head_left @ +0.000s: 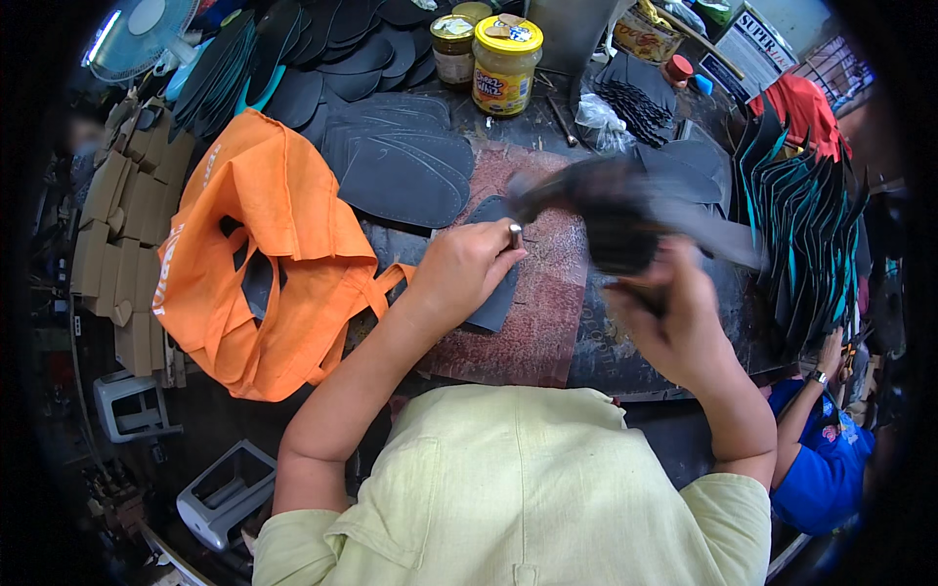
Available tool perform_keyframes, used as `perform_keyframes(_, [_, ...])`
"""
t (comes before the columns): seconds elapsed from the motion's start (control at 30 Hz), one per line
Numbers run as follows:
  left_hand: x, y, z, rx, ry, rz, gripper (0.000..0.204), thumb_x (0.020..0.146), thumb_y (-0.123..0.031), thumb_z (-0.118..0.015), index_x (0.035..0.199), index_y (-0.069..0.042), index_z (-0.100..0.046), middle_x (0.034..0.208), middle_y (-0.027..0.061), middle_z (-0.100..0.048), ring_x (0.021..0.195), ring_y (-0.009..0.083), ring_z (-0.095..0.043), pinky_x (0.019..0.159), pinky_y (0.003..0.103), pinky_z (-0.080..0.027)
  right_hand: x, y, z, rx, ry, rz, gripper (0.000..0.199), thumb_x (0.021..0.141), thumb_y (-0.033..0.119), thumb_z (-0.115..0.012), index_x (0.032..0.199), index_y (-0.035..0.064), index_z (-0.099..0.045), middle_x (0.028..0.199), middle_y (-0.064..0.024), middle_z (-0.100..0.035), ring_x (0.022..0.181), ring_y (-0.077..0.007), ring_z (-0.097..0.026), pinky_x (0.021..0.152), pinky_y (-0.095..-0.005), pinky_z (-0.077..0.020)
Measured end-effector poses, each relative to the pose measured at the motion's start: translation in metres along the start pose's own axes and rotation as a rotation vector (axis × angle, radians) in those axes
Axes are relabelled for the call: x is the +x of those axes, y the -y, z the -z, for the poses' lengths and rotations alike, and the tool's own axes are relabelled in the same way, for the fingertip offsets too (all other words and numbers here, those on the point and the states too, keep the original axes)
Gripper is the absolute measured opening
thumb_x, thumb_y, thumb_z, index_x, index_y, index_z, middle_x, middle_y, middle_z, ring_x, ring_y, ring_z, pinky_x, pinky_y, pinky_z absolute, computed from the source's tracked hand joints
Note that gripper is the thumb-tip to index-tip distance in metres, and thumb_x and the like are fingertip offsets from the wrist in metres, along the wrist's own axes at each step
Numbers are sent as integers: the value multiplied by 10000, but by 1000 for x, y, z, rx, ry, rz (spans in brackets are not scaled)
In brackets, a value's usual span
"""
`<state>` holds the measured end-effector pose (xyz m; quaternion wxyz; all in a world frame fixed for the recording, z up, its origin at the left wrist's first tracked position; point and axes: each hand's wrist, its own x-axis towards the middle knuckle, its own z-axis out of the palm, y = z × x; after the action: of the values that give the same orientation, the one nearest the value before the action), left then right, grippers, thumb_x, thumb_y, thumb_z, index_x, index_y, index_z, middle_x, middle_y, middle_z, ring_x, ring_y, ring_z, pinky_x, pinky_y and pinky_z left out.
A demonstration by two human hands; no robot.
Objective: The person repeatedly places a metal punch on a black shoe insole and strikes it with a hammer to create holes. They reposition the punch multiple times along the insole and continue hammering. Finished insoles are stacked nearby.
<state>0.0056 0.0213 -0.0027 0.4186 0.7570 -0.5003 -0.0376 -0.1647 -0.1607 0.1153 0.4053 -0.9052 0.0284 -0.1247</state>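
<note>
My left hand (pixel 461 269) is closed around a small metal punch (pixel 515 234), whose shiny top end sticks up from the fist. Beneath that hand lies a dark, sole-shaped piece (pixel 496 305) on a worn reddish mat (pixel 539 322); the punch's lower tip is hidden. My right hand (pixel 674 317) is wrapped round the handle of a dark hammer (pixel 618 220), raised to the right of the punch. Motion smears the hammer, so its outline is unclear. Just beyond my left hand rests a stack of dark stitched soles (pixel 405 176).
An orange cloth bag (pixel 283 244) lies at the left. Two jars, one yellow-lidded (pixel 505 73), stand at the back. Stacked dark and teal pieces (pixel 796 225) line the right side. A person in blue (pixel 829 459) is at the far right; grey stools (pixel 225 493) stand lower left.
</note>
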Motion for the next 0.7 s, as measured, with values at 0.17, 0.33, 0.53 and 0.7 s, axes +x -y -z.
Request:
perform_keyframes(0.17, [-5, -3, 0, 84, -17, -7, 189, 952, -182, -722, 1012, -12, -664, 875, 184, -698, 796, 400, -686, 706, 483, -537, -2, 1, 17, -271, 145, 37, 442, 890, 66, -772, 1248, -1, -522, 918, -222, -655, 831, -436, -661, 731, -445, -521])
perform_keyframes(0.33, [-3, 1, 0, -7, 25, 18, 203, 957, -178, -715, 1015, 5, -649, 880, 186, -699, 800, 404, -687, 706, 486, -539, -7, 4, 12, 112, -167, 180, 534, 897, 48, -775, 1347, 6, -491, 992, -212, -688, 879, -415, -687, 772, -400, -551])
perform_keyframes(0.53, [-9, -8, 3, 68, 4, -59, 202, 964, -177, -705, 1009, 8, -639, 894, 192, -700, 822, 409, -693, 717, 478, -547, -3, -3, 6, -281, 197, 2, 451, 893, 35, -764, 1272, 24, -520, 945, -218, -681, 878, -445, -683, 736, -428, -539])
perform_keyframes(0.7, [-10, -10, 5, 47, 27, 53, 176, 954, -169, -716, 1015, -19, -647, 892, 191, -699, 823, 401, -695, 719, 476, -548, -8, 5, 24, -217, 110, 102, 456, 890, 1, -755, 1289, -20, -535, 957, -155, -704, 846, -293, -710, 769, -362, -550])
